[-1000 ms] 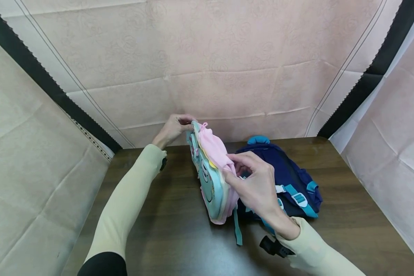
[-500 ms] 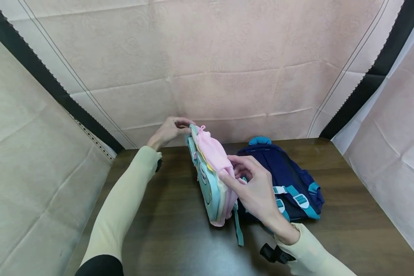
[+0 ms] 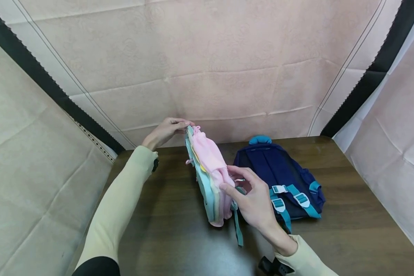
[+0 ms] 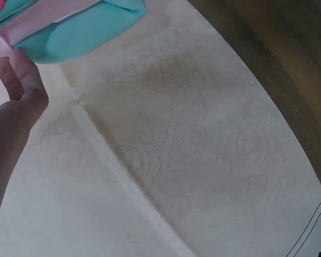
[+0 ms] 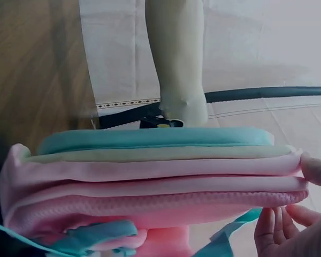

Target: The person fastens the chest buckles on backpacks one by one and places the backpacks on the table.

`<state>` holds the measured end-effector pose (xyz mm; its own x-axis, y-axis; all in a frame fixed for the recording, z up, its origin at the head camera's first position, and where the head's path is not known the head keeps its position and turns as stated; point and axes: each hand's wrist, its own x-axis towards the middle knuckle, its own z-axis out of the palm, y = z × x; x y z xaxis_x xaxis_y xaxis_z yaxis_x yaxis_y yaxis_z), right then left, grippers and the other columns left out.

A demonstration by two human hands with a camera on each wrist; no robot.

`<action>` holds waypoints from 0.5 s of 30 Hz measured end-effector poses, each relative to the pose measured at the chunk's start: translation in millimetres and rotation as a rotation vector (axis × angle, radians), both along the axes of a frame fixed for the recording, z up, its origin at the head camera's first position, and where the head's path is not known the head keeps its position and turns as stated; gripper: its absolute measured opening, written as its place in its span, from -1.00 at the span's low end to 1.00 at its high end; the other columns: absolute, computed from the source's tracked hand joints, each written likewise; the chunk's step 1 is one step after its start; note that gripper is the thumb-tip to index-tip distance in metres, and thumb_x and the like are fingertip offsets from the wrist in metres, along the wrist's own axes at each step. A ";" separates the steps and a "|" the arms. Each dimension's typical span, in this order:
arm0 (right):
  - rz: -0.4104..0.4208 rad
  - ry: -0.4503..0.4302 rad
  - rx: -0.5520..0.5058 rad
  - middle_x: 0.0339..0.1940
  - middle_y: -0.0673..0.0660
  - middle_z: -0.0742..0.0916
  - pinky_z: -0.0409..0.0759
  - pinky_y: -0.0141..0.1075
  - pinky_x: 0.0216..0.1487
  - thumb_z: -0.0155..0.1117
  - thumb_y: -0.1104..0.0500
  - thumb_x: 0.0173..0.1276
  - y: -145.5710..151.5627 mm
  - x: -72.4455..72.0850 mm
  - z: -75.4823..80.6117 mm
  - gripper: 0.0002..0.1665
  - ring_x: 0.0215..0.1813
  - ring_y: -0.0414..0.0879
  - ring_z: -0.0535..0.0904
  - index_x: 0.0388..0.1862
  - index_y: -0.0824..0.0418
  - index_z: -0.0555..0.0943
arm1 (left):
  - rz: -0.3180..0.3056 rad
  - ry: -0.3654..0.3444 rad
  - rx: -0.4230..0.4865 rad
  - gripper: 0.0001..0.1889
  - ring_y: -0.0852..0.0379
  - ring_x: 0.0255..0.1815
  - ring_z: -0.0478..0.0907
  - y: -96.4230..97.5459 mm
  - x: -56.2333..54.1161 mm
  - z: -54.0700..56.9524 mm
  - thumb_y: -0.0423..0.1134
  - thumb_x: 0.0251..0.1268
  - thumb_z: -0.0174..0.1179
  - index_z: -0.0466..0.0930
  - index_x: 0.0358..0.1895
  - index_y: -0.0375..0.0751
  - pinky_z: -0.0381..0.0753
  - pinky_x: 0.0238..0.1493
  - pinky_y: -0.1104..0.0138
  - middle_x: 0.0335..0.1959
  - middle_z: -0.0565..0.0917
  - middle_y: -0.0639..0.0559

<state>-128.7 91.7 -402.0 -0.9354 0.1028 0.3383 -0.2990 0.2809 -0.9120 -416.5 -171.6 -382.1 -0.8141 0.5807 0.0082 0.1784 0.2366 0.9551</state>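
A small pink and turquoise backpack [image 3: 209, 161] stands upright on the table, its narrow side toward me. My left hand [image 3: 167, 131] pinches its far upper corner; in the left wrist view the fingertips [image 4: 25, 67] meet the bag's pink edge. With thumb and fingers my right hand [image 3: 253, 195] pinches the near upper edge. The right wrist view has the thumb [image 5: 314, 170] on one side of the layered pink panels [image 5: 166, 176] and the other fingers beneath. A teal strap [image 3: 239, 230] hangs down by the bag. Its front face is mostly turned away.
A dark blue backpack [image 3: 262, 161] with light blue straps and white buckles lies to the right, just behind my right hand. The brown wooden table [image 3: 172, 230] ends at a pale cloth wall [image 3: 227, 76]. More cloth walls flank it on both sides.
The pink and turquoise backpack has turned, showing less of its turquoise front. My right hand has moved slightly down, my left slightly left. The dark blue backpack stays in place.
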 end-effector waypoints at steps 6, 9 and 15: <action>0.006 -0.017 -0.043 0.16 0.17 0.81 0.72 -0.46 0.17 0.59 0.25 0.40 -3.8 2.6 -11.4 -0.52 0.02 -0.04 0.72 0.28 0.21 0.76 | 0.008 -0.008 -0.051 -0.60 0.25 0.21 0.73 -1.3 -1.0 4.7 -0.15 0.74 0.13 0.69 0.35 -0.35 0.62 0.51 0.07 0.21 0.83 0.04; -0.017 -0.066 -0.052 0.10 0.15 0.82 0.70 -0.48 0.18 0.59 0.23 0.40 -4.6 4.6 -16.0 -0.52 -0.02 -0.07 0.71 0.29 0.19 0.77 | -0.005 -0.025 -0.062 -0.58 0.26 0.21 0.73 -2.4 -1.8 6.5 -0.16 0.74 0.12 0.66 0.38 -0.38 0.59 0.54 0.03 0.23 0.81 0.02; -0.047 -0.107 -0.019 0.01 0.13 0.83 0.78 -0.32 0.21 0.60 0.19 0.40 -5.2 5.2 -22.7 -0.55 -0.03 -0.09 0.73 0.25 0.18 0.79 | 0.005 -0.054 -0.084 -0.53 0.28 0.16 0.73 -4.9 -2.4 10.7 -0.16 0.70 0.19 0.58 0.43 -0.44 0.65 0.48 0.17 0.22 0.79 0.04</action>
<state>-123.5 86.5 -424.6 -0.9601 0.1529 0.2343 -0.1866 0.2742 -0.9434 -418.9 -176.5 -371.4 -0.8152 0.5730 -0.0842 0.1260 0.3174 0.9399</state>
